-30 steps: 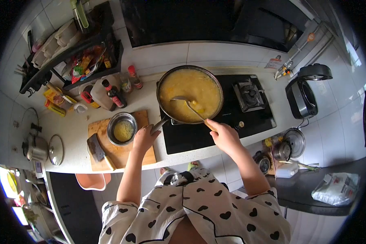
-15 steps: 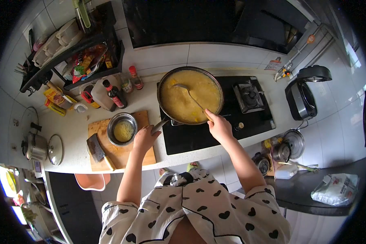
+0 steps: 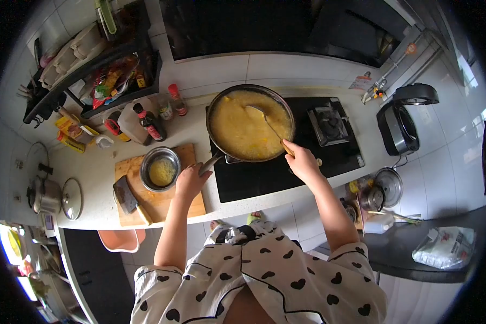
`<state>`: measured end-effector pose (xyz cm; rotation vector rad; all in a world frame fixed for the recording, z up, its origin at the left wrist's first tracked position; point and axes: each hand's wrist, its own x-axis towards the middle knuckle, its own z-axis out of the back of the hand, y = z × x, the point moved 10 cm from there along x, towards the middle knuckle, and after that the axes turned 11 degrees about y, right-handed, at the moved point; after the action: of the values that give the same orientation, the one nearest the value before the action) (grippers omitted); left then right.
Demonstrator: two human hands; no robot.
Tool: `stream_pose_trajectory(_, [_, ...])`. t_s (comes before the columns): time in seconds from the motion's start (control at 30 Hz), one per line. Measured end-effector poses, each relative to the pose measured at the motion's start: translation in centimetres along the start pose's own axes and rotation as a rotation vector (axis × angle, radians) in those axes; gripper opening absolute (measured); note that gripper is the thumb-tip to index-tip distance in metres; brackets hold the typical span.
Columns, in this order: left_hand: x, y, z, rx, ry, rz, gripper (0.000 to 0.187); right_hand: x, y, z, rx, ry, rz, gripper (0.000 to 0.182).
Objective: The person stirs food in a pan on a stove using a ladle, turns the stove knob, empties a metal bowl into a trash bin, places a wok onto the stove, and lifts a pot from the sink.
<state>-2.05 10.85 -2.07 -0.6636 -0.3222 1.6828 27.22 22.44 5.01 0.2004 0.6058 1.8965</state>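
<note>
A wide dark wok [image 3: 210,141] full of yellowish soup [image 3: 243,127] sits over the left burner of the black stove. My left hand [image 3: 191,181] is closed around the wok's handle [image 3: 210,162]. In my right hand [image 3: 303,162] is the wooden end of a metal ladle [image 3: 271,128], whose bowl dips into the soup right of the middle. Just left of my left hand, a steel bowl [image 3: 177,160] with a pale yellow mixture stands on a wooden cutting board [image 3: 187,208]. A cleaver [image 3: 126,195] lies on the same board, its wooden handle toward me.
The right burner [image 3: 328,125] lies beside the wok. Behind the board stand a dark sauce bottle [image 3: 149,123] and a red-capped jar [image 3: 177,100]. A rice cooker [image 3: 398,127] with raised lid is at the right. A pot [image 3: 45,195] and glass lid [image 3: 72,198] stand far left.
My right hand has moved to the right and slightly up, sweeping the ladle's bowl rightward through the soup. The left hand keeps its hold on the wok handle.
</note>
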Motion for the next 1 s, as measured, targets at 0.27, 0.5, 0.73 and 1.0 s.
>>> stream_pose_trajectory(0.27, [0.2, 0.2, 0.0, -0.043, 0.001, -0.022, 0.044, -2.5, 2.1, 1.6, 0.000, 0.136, -0.051, 0.041])
stream_pose_trajectory(0.5, [0.1, 0.1, 0.0, -0.019, -0.003, -0.023, 0.044, -3.9, 2.6, 2.9, 0.051, 0.222, -0.038, 0.039])
stream_pose_trajectory(0.73, [0.0, 0.0, 0.1, -0.007, -0.018, -0.019, 0.044, -5.6, 4.6, 5.0, -0.013, 0.280, -0.076, 0.039])
stream_pose_trajectory(1.0, [-0.1, -0.1, 0.3, -0.029, -0.002, -0.009, 0.042, -6.0, 4.2, 6.6, -0.187, 0.189, -0.055, 0.035])
